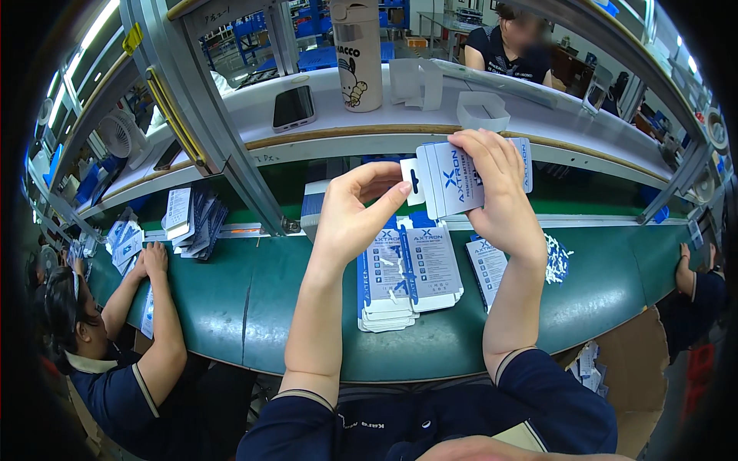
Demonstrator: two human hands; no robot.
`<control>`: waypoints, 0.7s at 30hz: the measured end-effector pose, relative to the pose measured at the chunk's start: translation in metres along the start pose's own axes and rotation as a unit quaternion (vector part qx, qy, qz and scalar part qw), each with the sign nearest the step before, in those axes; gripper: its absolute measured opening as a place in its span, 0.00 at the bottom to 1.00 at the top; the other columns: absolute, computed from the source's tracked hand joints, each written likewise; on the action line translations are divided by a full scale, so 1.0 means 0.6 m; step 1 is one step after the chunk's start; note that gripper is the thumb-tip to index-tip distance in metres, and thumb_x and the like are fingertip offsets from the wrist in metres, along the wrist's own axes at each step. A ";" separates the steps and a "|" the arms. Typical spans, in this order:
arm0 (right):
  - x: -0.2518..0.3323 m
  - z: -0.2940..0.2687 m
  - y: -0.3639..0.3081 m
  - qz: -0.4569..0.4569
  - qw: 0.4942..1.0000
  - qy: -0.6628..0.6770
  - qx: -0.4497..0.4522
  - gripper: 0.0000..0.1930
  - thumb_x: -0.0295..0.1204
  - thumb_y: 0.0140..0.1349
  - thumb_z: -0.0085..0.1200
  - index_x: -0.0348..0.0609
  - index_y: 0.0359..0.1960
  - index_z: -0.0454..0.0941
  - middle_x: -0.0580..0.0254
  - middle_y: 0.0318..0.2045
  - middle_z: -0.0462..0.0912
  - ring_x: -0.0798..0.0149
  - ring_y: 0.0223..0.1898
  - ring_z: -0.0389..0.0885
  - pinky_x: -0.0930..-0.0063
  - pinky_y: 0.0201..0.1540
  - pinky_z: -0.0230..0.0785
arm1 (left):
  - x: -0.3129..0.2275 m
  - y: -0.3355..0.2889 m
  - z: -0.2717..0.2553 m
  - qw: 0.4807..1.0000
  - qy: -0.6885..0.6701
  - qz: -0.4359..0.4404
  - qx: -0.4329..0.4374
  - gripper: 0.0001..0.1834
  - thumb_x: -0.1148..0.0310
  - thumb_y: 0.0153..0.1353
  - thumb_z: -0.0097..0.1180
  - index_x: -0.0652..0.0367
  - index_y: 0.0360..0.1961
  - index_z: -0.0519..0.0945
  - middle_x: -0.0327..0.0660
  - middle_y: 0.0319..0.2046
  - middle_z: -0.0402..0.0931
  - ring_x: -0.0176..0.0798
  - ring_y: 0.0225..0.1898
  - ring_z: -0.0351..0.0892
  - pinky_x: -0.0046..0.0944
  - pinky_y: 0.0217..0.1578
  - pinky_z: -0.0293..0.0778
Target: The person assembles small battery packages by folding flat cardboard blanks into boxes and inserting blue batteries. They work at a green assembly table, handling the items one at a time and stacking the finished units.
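Note:
Above the green bench I hold a flat white-and-blue cardboard box [444, 181] with a hang tab, seemingly lying with others like it in one bundle. My right hand [492, 173] wraps round it from above and the right, fingers over the top edge and thumb below. At its left end, my left hand [367, 203] pinches the white hang tab [413, 182] between thumb and fingers. Below my hands, two stacks of flat printed boxes [407, 276] lie side by side, with small white paper scraps [392, 269] on top. Another flat box [487, 265] lies partly behind my right forearm.
A pile of small white-and-blue scraps [556, 260] lies right of my forearm. On the raised shelf stand a phone [294, 107], a tumbler [357, 61] and a clear tray [483, 111]. A co-worker [100, 338] sits at left beside piled boxes [196, 223]. A cardboard carton [630, 369] stands lower right.

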State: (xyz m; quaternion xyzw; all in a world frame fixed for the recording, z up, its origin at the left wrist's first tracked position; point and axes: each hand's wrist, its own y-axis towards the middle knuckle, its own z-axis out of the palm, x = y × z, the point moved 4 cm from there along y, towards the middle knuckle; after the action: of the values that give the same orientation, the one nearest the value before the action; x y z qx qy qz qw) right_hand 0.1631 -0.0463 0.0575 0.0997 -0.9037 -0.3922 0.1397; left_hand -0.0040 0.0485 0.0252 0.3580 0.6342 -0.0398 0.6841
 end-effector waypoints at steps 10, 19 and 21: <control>0.018 0.019 -0.004 -0.023 0.998 0.026 0.046 0.35 0.12 0.40 0.56 0.49 0.55 0.68 0.60 0.55 0.72 0.51 0.63 0.63 0.48 0.68 0.40 | 0.000 -0.004 0.010 0.994 -0.066 -0.047 0.072 0.14 0.78 0.58 0.57 0.70 0.46 0.79 0.41 0.32 0.81 0.29 0.32 0.81 0.28 0.33 0.77; 0.016 0.007 -0.004 -0.029 0.997 0.029 0.059 0.37 0.14 0.38 0.59 0.53 0.56 0.71 0.62 0.54 0.74 0.53 0.63 0.64 0.48 0.69 0.40 | -0.002 -0.004 0.009 0.996 -0.045 -0.040 0.071 0.12 0.79 0.57 0.57 0.69 0.43 0.80 0.38 0.28 0.81 0.25 0.27 0.78 0.26 0.28 0.73; 0.015 0.001 -0.006 -0.032 0.997 0.021 0.067 0.37 0.14 0.38 0.60 0.53 0.56 0.71 0.62 0.55 0.74 0.53 0.63 0.64 0.48 0.69 0.41 | -0.002 -0.005 0.012 0.995 -0.043 -0.046 0.077 0.12 0.79 0.57 0.57 0.69 0.44 0.80 0.39 0.30 0.81 0.26 0.28 0.79 0.27 0.29 0.74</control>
State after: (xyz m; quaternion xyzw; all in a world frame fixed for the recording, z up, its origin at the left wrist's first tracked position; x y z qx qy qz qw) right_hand 0.1546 -0.0510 0.0563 0.1453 -0.9215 -0.3325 0.1388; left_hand 0.0004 0.0416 0.0248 0.3785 0.6148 -0.1354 0.6785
